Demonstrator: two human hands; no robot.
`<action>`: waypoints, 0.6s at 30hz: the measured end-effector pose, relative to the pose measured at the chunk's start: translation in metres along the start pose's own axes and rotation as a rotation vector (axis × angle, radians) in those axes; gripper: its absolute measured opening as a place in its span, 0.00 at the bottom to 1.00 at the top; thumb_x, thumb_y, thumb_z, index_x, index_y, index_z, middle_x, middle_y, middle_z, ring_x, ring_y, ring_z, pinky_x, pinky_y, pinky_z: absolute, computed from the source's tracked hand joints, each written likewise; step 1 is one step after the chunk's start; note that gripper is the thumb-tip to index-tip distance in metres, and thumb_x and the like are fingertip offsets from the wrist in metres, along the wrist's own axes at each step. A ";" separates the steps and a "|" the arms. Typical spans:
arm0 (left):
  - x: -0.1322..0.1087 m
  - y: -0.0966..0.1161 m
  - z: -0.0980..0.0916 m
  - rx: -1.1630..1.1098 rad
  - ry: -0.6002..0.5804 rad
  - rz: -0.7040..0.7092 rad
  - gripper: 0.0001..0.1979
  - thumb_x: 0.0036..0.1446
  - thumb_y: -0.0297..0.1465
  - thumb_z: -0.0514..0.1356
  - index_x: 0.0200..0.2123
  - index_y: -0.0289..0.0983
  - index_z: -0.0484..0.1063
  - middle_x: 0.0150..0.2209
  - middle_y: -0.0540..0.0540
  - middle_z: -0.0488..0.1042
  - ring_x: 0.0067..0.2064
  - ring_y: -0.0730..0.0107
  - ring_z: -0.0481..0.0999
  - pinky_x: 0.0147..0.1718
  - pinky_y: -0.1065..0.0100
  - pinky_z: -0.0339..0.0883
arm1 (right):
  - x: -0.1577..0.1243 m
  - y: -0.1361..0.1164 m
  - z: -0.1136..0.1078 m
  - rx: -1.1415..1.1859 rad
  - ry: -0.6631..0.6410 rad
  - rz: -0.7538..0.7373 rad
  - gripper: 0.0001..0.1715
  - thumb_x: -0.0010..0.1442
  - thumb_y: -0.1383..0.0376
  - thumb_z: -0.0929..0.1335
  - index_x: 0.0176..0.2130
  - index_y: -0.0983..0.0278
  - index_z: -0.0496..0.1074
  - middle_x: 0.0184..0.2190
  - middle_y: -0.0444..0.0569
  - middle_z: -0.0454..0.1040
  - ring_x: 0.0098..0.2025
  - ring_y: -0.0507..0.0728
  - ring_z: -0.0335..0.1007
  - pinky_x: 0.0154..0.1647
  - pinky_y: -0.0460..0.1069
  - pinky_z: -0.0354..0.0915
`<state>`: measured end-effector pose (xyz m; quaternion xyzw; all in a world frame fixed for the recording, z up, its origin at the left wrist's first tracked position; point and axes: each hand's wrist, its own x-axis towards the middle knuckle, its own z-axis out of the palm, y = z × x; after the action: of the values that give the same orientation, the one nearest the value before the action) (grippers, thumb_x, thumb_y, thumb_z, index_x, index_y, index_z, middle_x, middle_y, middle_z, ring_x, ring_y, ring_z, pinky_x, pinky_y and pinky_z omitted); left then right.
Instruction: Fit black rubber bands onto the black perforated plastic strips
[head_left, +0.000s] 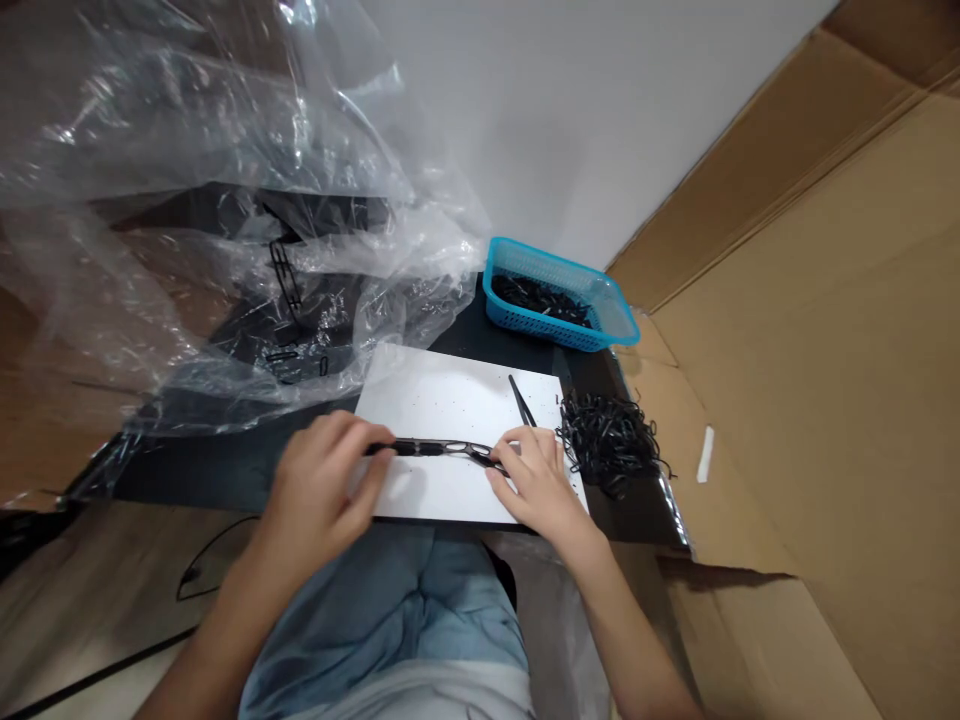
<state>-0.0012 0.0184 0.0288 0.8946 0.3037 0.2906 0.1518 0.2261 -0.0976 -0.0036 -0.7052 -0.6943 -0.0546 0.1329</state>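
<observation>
Both of my hands hold a thin black plastic strip level over a white sheet on a black board. My left hand is closed around the strip's left end. My right hand pinches the right end, next to black tweezers lying on the sheet. A tangled heap of black plastic rings lies just right of my right hand.
A blue mesh basket with more black pieces stands at the back. A big clear plastic bag holding black parts covers the left. Cardboard box flaps rise on the right. My lap in light jeans is below the board.
</observation>
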 end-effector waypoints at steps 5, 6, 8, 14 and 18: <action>0.028 0.040 0.041 0.077 -0.167 0.180 0.07 0.59 0.31 0.55 0.38 0.38 0.70 0.36 0.45 0.71 0.38 0.59 0.68 0.33 0.61 0.56 | 0.002 -0.003 0.003 -0.073 0.126 -0.074 0.04 0.58 0.71 0.62 0.34 0.65 0.67 0.38 0.53 0.69 0.42 0.61 0.55 0.41 0.55 0.55; 0.032 0.042 0.048 0.109 -0.169 0.215 0.07 0.57 0.32 0.56 0.39 0.37 0.70 0.37 0.45 0.71 0.38 0.59 0.68 0.33 0.61 0.56 | 0.001 -0.003 0.002 -0.064 0.159 -0.088 0.05 0.59 0.71 0.62 0.34 0.66 0.66 0.37 0.53 0.70 0.42 0.61 0.56 0.42 0.55 0.55; 0.038 0.043 0.057 0.149 -0.150 0.271 0.06 0.55 0.31 0.58 0.37 0.37 0.71 0.36 0.45 0.72 0.37 0.59 0.68 0.32 0.61 0.54 | 0.001 -0.002 -0.001 -0.031 0.221 -0.115 0.06 0.59 0.71 0.61 0.33 0.66 0.66 0.37 0.54 0.70 0.42 0.61 0.56 0.43 0.55 0.55; 0.036 0.036 0.061 0.137 -0.019 0.358 0.08 0.57 0.22 0.53 0.33 0.37 0.71 0.30 0.47 0.71 0.32 0.65 0.65 0.31 0.63 0.51 | 0.003 0.004 -0.008 0.403 0.206 -0.026 0.07 0.64 0.68 0.58 0.38 0.63 0.64 0.36 0.50 0.69 0.42 0.57 0.61 0.45 0.52 0.60; 0.033 0.034 0.057 0.104 0.036 0.391 0.09 0.59 0.22 0.52 0.35 0.36 0.71 0.29 0.47 0.71 0.30 0.66 0.64 0.31 0.63 0.51 | 0.011 0.012 -0.010 0.741 -0.090 0.051 0.09 0.64 0.62 0.59 0.36 0.61 0.65 0.33 0.46 0.68 0.39 0.54 0.64 0.41 0.49 0.62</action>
<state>0.0707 0.0076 0.0132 0.9378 0.1415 0.3143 0.0406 0.2393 -0.0898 0.0074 -0.6279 -0.6543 0.2349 0.3499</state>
